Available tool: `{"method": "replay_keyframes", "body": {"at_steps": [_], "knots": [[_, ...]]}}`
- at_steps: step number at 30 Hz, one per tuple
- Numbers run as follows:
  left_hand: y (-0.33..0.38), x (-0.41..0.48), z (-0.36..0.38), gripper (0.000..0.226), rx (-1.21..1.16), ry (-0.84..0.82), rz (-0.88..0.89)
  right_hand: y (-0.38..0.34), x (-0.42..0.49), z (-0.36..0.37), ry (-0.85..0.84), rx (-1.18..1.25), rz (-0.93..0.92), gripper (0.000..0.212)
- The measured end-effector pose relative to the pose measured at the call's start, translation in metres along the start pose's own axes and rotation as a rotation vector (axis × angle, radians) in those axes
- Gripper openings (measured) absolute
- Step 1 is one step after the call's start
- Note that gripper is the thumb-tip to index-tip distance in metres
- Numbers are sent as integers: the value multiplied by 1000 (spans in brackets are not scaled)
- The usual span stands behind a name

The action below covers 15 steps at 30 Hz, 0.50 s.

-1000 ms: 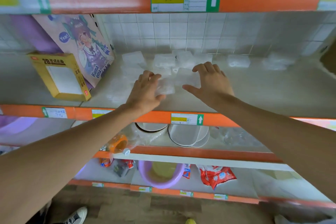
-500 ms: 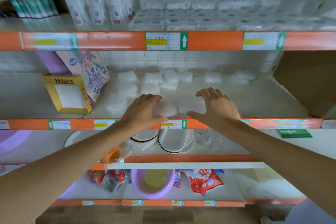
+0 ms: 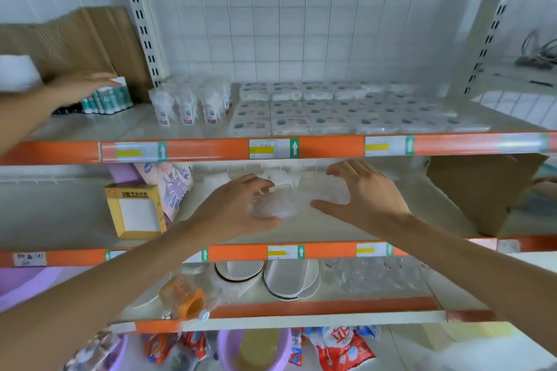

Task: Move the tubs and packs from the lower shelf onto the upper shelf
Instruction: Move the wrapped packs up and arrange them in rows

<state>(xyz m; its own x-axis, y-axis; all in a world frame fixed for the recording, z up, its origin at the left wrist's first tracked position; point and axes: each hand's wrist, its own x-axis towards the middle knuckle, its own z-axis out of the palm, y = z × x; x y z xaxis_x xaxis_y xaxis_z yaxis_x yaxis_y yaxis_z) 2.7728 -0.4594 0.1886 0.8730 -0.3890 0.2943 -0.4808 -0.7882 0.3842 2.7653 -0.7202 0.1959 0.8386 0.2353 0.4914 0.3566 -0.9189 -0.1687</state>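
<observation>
On the lower shelf (image 3: 376, 232) my left hand (image 3: 238, 211) grips a clear crinkly pack (image 3: 274, 206). Beside it my right hand (image 3: 364, 196) holds a second clear pack (image 3: 325, 190) between its thumb and arched fingers. More white packs (image 3: 280, 176) lie behind them, partly hidden under the shelf edge. The upper shelf (image 3: 193, 129) carries rows of white packs (image 3: 331, 111) and clear tubs (image 3: 187, 105).
Another person's hand (image 3: 81, 86) rests on green-and-white tubes (image 3: 108, 99) at the upper shelf's left. A yellow box (image 3: 135, 211) and a cartoon box (image 3: 173, 187) stand left of my hands, and a cardboard box (image 3: 479, 190) stands at the right. Plates (image 3: 289, 277) sit on the shelf below.
My view has tilted up, so the upper shelf now shows. Both hands have closed round the clear packs and drawn them toward the shelf front.
</observation>
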Motion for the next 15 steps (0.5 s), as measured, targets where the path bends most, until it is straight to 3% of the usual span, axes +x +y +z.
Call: {"method": "replay_keyframes", "body": {"at_steps": [9,15], "knots": [[35,31,-59,66,-21,119,125,7,30,-62,161,5,-31,56],[57,77,-74,68,-59,99,93,28,58,-89,167,9,1,60]]}}
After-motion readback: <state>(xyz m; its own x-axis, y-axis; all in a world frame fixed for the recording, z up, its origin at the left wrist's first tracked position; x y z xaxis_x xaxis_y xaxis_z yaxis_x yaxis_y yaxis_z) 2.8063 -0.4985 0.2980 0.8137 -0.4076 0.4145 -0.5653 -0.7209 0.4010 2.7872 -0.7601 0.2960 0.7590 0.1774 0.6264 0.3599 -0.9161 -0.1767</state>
